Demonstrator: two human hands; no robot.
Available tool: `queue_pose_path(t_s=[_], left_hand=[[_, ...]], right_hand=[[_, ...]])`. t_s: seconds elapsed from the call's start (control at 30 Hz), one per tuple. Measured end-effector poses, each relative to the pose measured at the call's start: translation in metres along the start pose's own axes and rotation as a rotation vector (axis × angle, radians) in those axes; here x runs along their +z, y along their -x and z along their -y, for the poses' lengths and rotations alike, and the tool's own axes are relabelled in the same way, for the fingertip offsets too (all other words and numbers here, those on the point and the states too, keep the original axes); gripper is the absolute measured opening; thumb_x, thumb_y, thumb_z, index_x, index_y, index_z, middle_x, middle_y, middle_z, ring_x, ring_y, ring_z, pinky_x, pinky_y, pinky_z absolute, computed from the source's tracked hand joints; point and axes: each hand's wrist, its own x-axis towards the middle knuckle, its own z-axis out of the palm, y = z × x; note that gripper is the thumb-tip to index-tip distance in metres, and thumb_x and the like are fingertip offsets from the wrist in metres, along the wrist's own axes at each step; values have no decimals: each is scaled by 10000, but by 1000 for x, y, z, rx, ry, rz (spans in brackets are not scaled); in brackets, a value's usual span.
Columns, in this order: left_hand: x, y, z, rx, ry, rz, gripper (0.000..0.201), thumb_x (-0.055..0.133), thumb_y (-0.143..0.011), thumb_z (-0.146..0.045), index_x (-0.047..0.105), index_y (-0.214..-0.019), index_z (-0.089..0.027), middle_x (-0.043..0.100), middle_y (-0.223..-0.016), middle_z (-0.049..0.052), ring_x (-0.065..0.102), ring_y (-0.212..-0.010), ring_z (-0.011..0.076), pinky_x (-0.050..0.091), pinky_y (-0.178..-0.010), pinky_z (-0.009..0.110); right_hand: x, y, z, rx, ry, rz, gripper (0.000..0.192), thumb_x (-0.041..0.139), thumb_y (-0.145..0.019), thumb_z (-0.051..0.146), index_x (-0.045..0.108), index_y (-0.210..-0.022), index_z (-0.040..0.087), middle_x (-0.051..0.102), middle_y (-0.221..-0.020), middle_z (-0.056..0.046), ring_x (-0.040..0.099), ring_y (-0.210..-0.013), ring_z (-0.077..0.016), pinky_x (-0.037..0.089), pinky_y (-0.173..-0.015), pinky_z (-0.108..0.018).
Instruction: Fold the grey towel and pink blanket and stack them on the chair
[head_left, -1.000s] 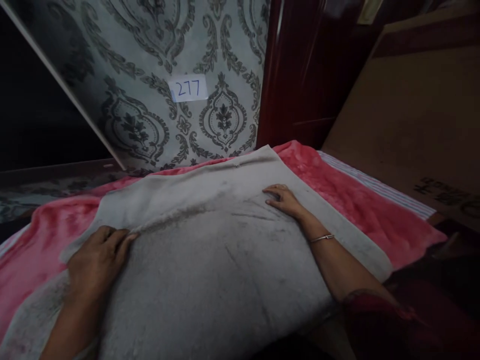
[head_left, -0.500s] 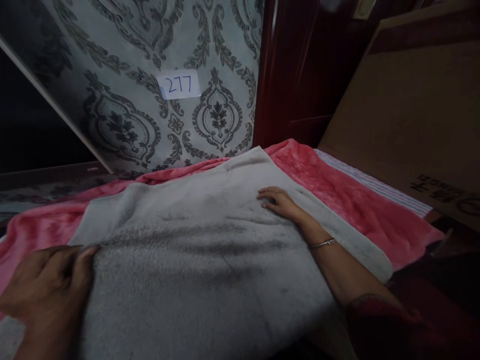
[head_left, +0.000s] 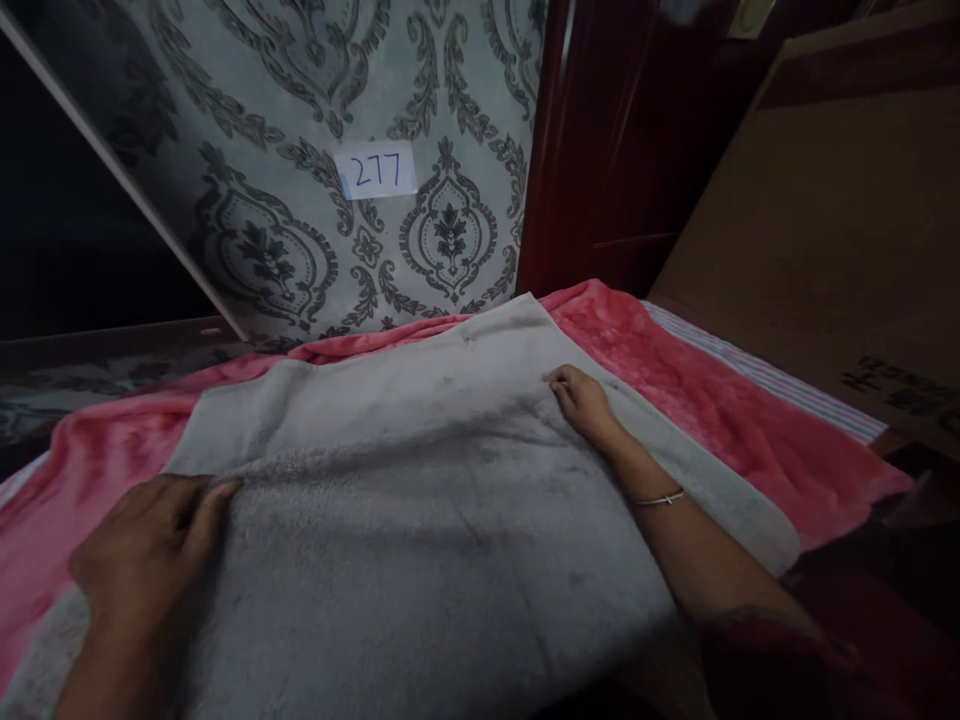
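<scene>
We record: grey towel (head_left: 420, 500) spread over pink blanket (head_left: 720, 420); our left hand (head_left: 142, 560) flat on its left edge, our right hand (head_left: 581, 400) on its far right part; patterned panel (head_left: 300, 200) behind, label (head_left: 376, 171) reading 277.

One head-worn camera looks forward and down from close above a grey towel (head_left: 420, 520) on a pink blanket (head_left: 720, 420), facing patterned wallpaper (head_left: 285, 120); the dim right side probably shows a cardboard box (head_left: 825, 230).
</scene>
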Motion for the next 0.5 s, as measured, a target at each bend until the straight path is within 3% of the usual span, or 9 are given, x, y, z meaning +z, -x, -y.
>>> queue_pose_path(t_s=[0.1,0.23,0.33,0.5], left_hand=[[2,-4,1,39,5,21,428,403,-839,-606,647,-786,-258,700,-842,70,643,-925,311,452,-724,408],[3,-5,7,-13,238,54,366,542,-768,-579,692,-772,-245,695,-794,44,653,-801,245,471,-707,355],[3,-1,9,-37,358,91,341,594,-752,-561,703,-748,-238,695,-771,27,652,-750,217,483,-694,330],[4,1,14,42,271,81,356,567,-816,-567,708,-753,-246,689,-745,28,650,-731,215,477,-675,329]], right_hand=[[-4,4,-1,35,-74,-112,177,434,-929,268,601,-935,213,678,-876,-83,610,-820,-241,482,-767,-334],[-2,4,1,-28,-135,-115,165,434,-889,239,589,-938,210,674,-861,-75,616,-799,-229,497,-749,-333],[-5,4,-1,-84,-191,-29,214,423,-918,254,631,-948,211,687,-904,-86,637,-853,-237,517,-798,-361],[-14,7,-10,-143,-317,191,263,567,-922,445,714,-940,228,689,-910,-81,653,-877,-243,536,-822,-387]])
